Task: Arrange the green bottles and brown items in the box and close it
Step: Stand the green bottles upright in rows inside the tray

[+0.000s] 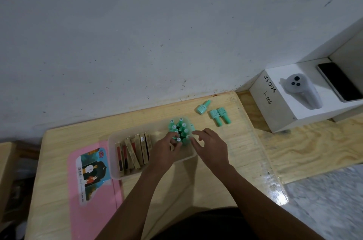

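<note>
The left hand (167,148) reaches into the box (117,176), its grip pinched on the cap of a green bottle (178,139) at the near edge of the standing cluster; the right hand (209,144) hovers just beside the cluster's right side, fingers (196,132) spread apart and curled, one fingertip near a cap, though I cannot tell whether it touches. The bottles (181,128) stand upright, packed tight in the right half of the box, white round labels on their caps; the brown items (135,151), slim cardboard cartons, lean in a row in the left half. Three more green bottles lie flat on the surface (212,177) beyond the box: one (203,106) alone, two (220,116) side by side and touching. The box is translucent plastic, shallow, with rounded corners; its pink lid (92,196) lies just left of it, bearing a printed label. The surface is pale wood grain. To the right sits a white carton (275,110) marked JS006, with a dark phone (338,81) resting on it.
</note>
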{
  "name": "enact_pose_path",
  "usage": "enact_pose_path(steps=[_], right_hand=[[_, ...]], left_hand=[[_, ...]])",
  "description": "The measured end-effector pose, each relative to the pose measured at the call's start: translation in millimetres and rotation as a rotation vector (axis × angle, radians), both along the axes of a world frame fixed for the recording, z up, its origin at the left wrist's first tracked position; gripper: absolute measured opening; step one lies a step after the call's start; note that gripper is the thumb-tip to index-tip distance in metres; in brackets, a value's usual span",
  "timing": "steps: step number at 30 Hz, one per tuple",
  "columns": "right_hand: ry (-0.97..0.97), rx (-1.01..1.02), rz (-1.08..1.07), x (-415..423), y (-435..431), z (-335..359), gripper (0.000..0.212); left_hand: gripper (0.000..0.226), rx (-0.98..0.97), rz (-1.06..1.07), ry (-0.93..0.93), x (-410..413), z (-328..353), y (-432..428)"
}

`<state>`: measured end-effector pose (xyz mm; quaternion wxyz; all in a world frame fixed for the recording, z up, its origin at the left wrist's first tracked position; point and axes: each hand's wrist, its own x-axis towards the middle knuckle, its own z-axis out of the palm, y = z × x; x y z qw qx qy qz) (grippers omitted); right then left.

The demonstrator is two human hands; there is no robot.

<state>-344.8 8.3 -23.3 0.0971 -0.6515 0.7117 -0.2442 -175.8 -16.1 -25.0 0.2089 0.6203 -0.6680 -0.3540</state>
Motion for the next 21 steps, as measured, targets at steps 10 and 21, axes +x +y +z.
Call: enact_pose_path(steps=[10,21], right_hand=[[-0.197,0.141,-0.367,-56,16,-3,0.024],[-0.296,0.425,-0.430,-114,-21,-22,0.034]], left_hand=[[0.019,-0.288,0.048,-0.029,-23,42,-38],[0.041,0.066,-0.267,-0.376,-111,32,-141]])
